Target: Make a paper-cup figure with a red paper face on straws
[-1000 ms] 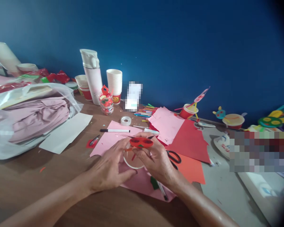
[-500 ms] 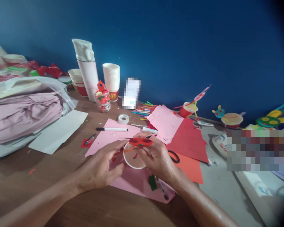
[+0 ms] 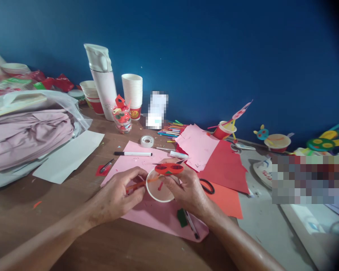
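Note:
My right hand (image 3: 190,184) is closed around the far right side of a white paper cup (image 3: 151,198), whose open mouth faces me. A red paper face cutout (image 3: 169,169) with dark eye shapes and a green piece stands at the cup's far rim. From the cup's left side sticks out an orange straw (image 3: 135,186). My left hand (image 3: 120,192) curls about its outer end, thumb below and fingers above. A small red piece (image 3: 160,186) shows inside the cup. Under both hands lies pink paper (image 3: 149,220).
A black-capped marker (image 3: 134,154) and a tape roll (image 3: 147,141) lie beyond my hands. Black-handled scissors (image 3: 207,186) rest on orange paper (image 3: 227,199). Behind stand a white bottle (image 3: 103,82), stacked cups (image 3: 132,92) and a candy jar (image 3: 122,118). Decorated cups (image 3: 277,142) are at right.
My left hand has shifted slightly left and its fingers have closed in about the orange straw, more of which now shows. The cup and my right hand stay nearly in place.

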